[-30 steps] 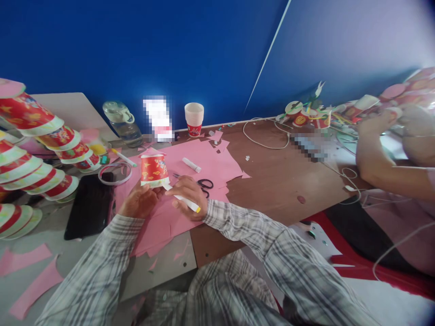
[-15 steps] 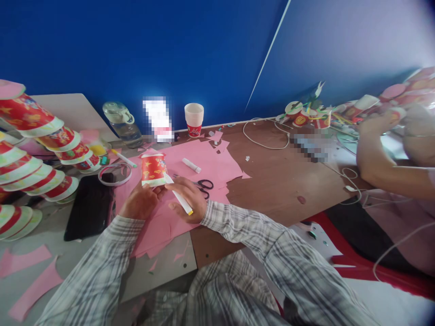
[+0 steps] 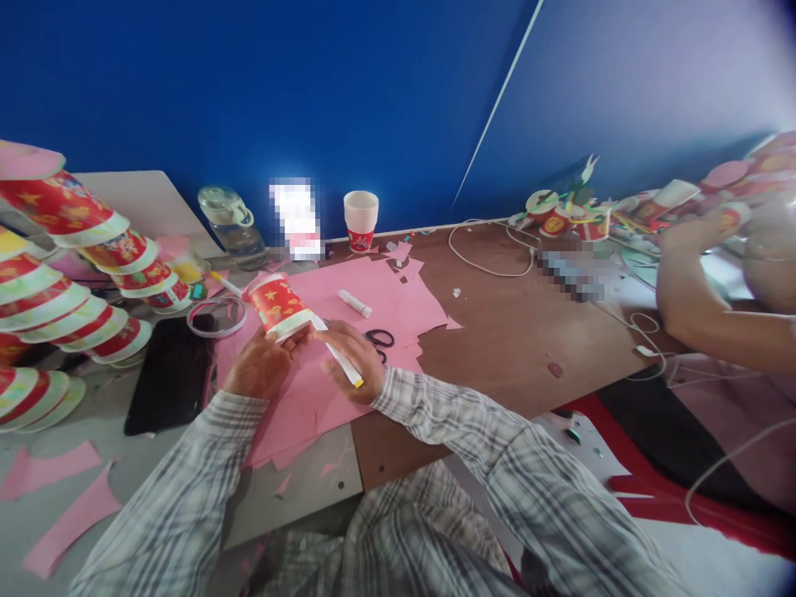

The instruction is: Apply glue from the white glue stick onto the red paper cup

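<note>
A red paper cup [image 3: 278, 305] with gold patterns and a pale rim lies tilted in my left hand [image 3: 264, 365], whose fingers hold it from below. My right hand [image 3: 357, 358] grips a white marker [image 3: 339, 352] with a yellow end; its upper tip meets the cup's lower right rim. Beneath both hands are pink paper sheets [image 3: 398, 307]. On them lie a white glue stick or capped tube [image 3: 355, 303] and dark-handled scissors [image 3: 381, 337], partly hidden behind my right hand.
Stacked red cups [image 3: 99, 228] lean at the left beside a black phone [image 3: 171, 373]. A water bottle [image 3: 231, 228], a bright pixelated screen [image 3: 297, 217] and nested cups [image 3: 361, 222] stand along the blue wall. Cables [image 3: 491, 269] and another person's arm [image 3: 696, 290] are at the right.
The cup has tilted further, its bottom rim swinging toward the right. My right hand and the marker have shifted slightly right with it. The whole view has moved a little.
</note>
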A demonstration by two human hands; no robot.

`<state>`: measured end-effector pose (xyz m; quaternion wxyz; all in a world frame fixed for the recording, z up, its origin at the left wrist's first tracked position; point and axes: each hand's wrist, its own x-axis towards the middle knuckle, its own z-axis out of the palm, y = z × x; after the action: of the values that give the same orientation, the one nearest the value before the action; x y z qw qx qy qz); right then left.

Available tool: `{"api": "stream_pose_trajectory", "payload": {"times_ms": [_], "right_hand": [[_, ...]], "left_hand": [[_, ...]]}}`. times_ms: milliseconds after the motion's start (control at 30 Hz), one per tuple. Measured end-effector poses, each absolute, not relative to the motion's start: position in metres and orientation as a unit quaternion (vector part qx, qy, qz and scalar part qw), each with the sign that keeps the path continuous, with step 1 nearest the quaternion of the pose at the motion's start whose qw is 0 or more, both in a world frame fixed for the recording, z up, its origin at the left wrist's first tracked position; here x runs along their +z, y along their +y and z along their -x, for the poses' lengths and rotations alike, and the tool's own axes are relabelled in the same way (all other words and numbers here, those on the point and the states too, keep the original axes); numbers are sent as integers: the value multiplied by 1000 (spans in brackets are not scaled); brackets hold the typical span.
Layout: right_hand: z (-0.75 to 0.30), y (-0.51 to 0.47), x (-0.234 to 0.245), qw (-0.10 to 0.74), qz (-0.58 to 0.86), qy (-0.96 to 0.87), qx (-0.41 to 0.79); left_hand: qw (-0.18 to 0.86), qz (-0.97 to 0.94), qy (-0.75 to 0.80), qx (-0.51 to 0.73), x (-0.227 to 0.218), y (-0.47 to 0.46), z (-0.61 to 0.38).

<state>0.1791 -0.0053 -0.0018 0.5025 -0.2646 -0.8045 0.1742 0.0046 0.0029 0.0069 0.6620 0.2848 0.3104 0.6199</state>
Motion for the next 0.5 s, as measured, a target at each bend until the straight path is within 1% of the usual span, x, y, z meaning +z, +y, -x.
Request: {"api": "stream_pose_trajectory", "payload": {"times_ms": [200,500], "right_hand": [[-179,-5,-1,504,220,-820,159],[-178,-4,-3,496,222,-825,158]], "left_hand": [[625,-318,332,630,12,1,-7],[595,-347,366,626,18,-2,-11]]}}
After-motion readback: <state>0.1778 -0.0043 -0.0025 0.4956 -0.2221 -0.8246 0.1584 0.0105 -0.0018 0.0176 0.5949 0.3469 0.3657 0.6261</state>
